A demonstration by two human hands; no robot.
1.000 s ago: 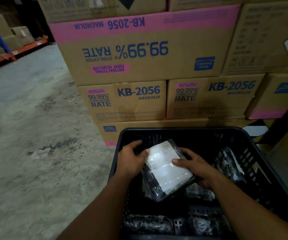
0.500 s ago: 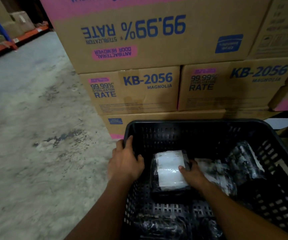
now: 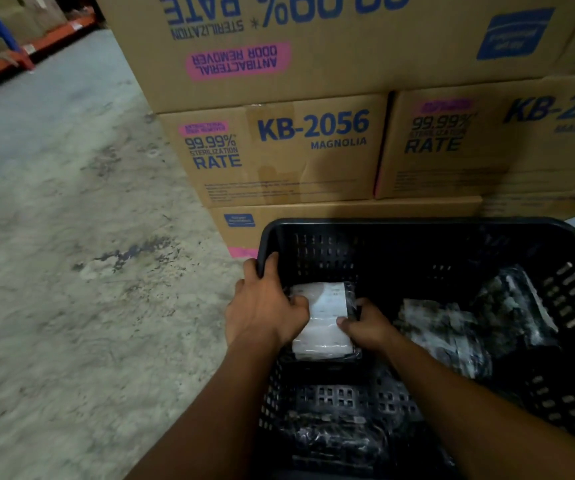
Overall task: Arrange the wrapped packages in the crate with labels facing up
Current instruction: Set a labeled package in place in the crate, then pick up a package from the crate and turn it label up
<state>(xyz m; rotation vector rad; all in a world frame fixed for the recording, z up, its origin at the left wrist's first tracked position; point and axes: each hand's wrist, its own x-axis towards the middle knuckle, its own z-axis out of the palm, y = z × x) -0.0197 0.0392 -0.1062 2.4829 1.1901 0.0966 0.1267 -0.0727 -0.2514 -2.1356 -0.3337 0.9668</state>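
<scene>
Seating the labelled package (image 3: 322, 320) flat in the crate (image 3: 417, 225) is the step in hand, by my reading. It's lying w/ its white label up, on the crate floor by the left wall, a bit short of the far-left corner. To do it well: be pressing it level so the label isn't tilting or curling, be squaring its edges to the crate wall, and be leaving a straight lane beside it for the next pkg — the wrap looks slick, so sliding beats lifting.

Left hand (image 3: 265, 306) is reaching over the crate's left rim, back of hand up, fingers curling down onto the pkg's left edge w/ the thumb lying by the rim; it's closed on the package, not the crate, as far as I'm seeing. Right hand (image 3: 365, 327) is coming in lower, inside the crate, fingertips pinching the pkg's right edge, wrist angling down from the near side. Both forearms are converging on it.

Other wrapped packages (image 3: 452, 337) are lying loose toward the crate's right wall, dark sides mostly showing — likely needing flipping. More are sitting by the near wall, too dim to tell label side. Cardboard boxes (image 3: 279, 150) are stacking just beyond the crate's far wall.
</scene>
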